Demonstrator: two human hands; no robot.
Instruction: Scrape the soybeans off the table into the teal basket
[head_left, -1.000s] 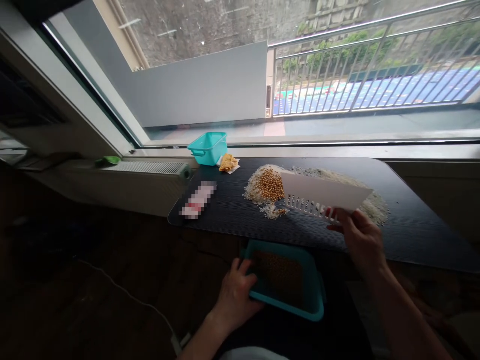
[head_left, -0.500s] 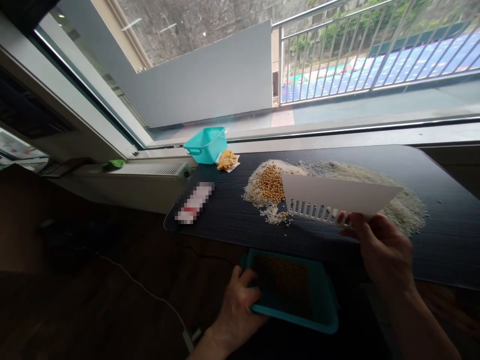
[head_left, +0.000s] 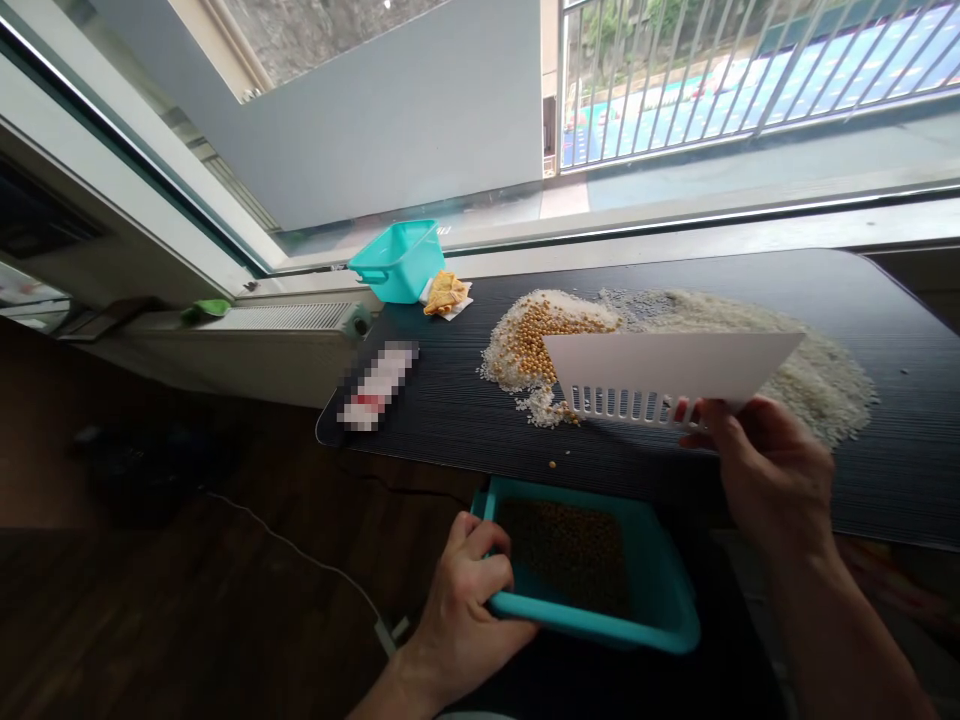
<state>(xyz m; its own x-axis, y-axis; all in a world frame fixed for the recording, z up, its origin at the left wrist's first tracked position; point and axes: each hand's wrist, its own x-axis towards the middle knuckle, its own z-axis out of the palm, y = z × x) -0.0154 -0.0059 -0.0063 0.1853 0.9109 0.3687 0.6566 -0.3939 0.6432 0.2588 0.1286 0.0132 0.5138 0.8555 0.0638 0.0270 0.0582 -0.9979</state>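
Observation:
My right hand grips the near edge of a white slotted scraper, held tilted over a dark table. Its left end meets a heap of yellow beans mixed with white rice that spreads across the table. My left hand is closed on the left rim of a teal tray, held below the table's front edge. The tray holds a layer of beans. One loose bean lies near the table's front edge.
A second teal basket stands at the table's back left by the window. Beside it lies a crumpled yellow cloth. A small white and red packet lies on the left. A radiator runs left of the table. A cable crosses the floor.
The view has tipped downward. The scraper has moved slightly toward the front edge, and a loose bean now lies near that edge. Both hands keep their grips.

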